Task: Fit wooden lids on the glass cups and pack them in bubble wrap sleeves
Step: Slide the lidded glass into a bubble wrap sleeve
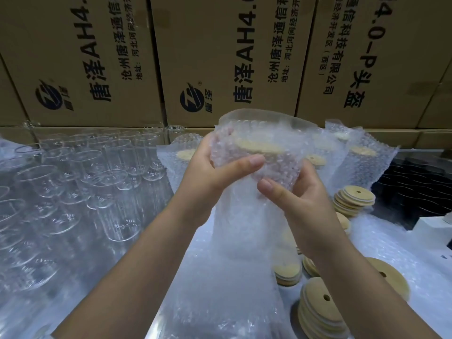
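Note:
A glass cup with a wooden lid [256,146] sits inside a bubble wrap sleeve [247,216] held upright in the middle of the view. My left hand [215,167] grips the sleeve near its top from the left, thumb across the front. My right hand [300,196] grips it from the right, slightly lower. The sleeve's open mouth stands above the lid. Several bare glass cups [73,182] stand in rows at the left. Stacks of wooden lids [320,311] with small holes lie at the lower right.
Wrapped lidded cups [362,162] stand behind at the right, another [181,155] behind my left hand. Cardboard boxes [220,57] wall off the back. Another lid stack [353,200] and a black tray [415,189] lie at the right. Loose bubble wrap [220,302] covers the table.

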